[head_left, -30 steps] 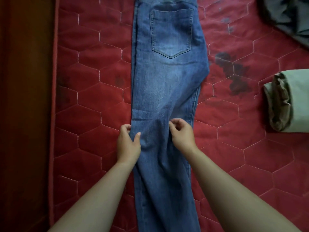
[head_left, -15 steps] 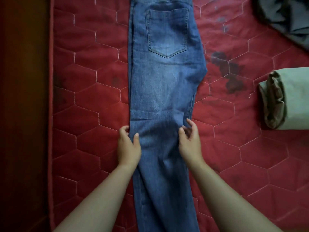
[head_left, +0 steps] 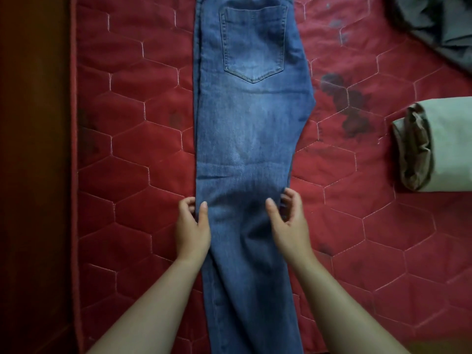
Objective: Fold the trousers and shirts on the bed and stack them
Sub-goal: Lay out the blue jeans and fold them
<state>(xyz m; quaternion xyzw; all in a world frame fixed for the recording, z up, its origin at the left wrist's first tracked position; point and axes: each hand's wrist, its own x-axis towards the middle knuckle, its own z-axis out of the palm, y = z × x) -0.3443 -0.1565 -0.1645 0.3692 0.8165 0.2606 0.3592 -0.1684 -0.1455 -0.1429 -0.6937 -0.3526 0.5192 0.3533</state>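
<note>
- Two hands were at the blue jeans (head_left: pixel 245 129), which lay lengthwise down the middle of the red quilted mattress (head_left: pixel 132 154), leg on leg, back pocket (head_left: pixel 254 44) up at the far end.
- The left hand (head_left: pixel 192 226) had not shifted in the last second: it pinched the left edge at about knee height, thumb on top, fingers tucked under.
- The right hand (head_left: pixel 288 223) had moved. A second earlier it was bunched on the denim nearer the middle; then it slid out to the right edge with its fingers spread, and now the thumb lay on the cloth with the fingers curling in at the hem side.
- That left the hands well apart, one on each edge at the same height. I took it as the set-up for lifting the legs and folding them toward the waistband.
- I could not tell whether the right hand had actually closed on fabric; the gap between thumb and fingers was in shadow.
- The waistband ran off the far edge and the cuffs off the near edge, so the full length was not visible.
- At the right, a folded pale-green garment (head_left: pixel 447 144) was cut off by the frame, as was a grey garment (head_left: pixel 439 21) in the far right corner; what either was I couldn't say.
</note>
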